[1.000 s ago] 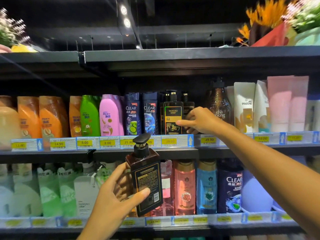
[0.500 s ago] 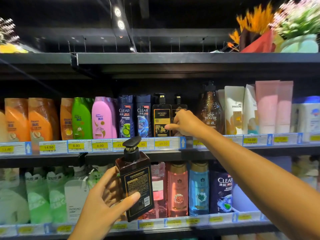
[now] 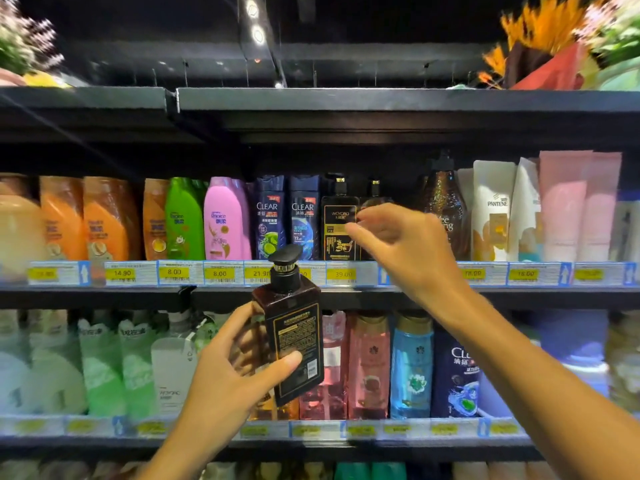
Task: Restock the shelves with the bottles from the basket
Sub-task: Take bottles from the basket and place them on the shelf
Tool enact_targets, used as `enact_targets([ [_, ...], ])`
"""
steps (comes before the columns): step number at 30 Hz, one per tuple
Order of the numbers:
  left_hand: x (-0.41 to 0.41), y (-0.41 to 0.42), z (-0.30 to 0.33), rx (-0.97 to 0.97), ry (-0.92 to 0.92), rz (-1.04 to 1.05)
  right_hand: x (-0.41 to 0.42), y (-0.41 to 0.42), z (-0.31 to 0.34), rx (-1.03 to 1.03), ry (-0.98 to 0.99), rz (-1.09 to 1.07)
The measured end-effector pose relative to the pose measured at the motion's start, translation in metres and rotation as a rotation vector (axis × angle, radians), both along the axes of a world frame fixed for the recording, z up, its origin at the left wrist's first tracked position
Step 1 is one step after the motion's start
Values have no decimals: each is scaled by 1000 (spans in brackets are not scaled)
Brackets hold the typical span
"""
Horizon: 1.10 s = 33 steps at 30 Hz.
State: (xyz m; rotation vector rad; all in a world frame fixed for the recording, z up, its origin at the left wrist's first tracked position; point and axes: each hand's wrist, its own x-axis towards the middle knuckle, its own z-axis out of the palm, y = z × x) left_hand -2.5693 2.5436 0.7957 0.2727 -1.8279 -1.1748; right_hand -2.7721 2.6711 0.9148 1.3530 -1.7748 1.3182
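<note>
My left hand (image 3: 230, 370) grips a dark brown pump bottle (image 3: 292, 323) with a black cap and gold-framed back label, held upright in front of the lower shelf. My right hand (image 3: 403, 247) hovers in front of the middle shelf (image 3: 519, 294), fingers loosely curled and apart, holding nothing. Just behind its fingertips stand two matching dark pump bottles (image 3: 339, 225), the second one partly hidden by my fingers. The basket is not in view.
The middle shelf carries orange, green and pink bottles (image 3: 225, 220), two blue CLEAR bottles (image 3: 287, 218), a glittery brown bottle (image 3: 443, 199) and white and pink tubes (image 3: 568, 206). The lower shelf holds refill pouches and pink and blue bottles (image 3: 410, 368). Flower bouquets (image 3: 554, 46) sit on top.
My right hand has drawn back from the dark bottles on the middle shelf and risen a little, fingers opening. My left hand keeps the pump bottle in about the same place.
</note>
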Motion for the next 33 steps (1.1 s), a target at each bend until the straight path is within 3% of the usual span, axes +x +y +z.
enact_targets([
  [2,-7,8,6,-56,68,56,30,18,-24,-30,-36,132],
  [5,-23,24,16,-142,172,155,60,30,-54,105,-150,228],
  [8,-41,38,15,-148,232,191,71,27,-67,133,-174,230],
  [12,-52,48,9,-344,115,282,64,28,-68,5,-186,157],
  [16,-44,39,24,-487,90,3,46,47,-51,12,-277,421],
  [21,-37,6,42,-129,-83,-455,22,67,-28,115,-343,613],
  [25,-44,0,39,-72,-107,-468,14,69,-26,174,-377,665],
  [29,-50,-3,40,215,-141,-639,11,70,-29,216,-410,678],
  [33,-58,2,37,255,-14,-577,10,72,-25,214,-462,667],
])
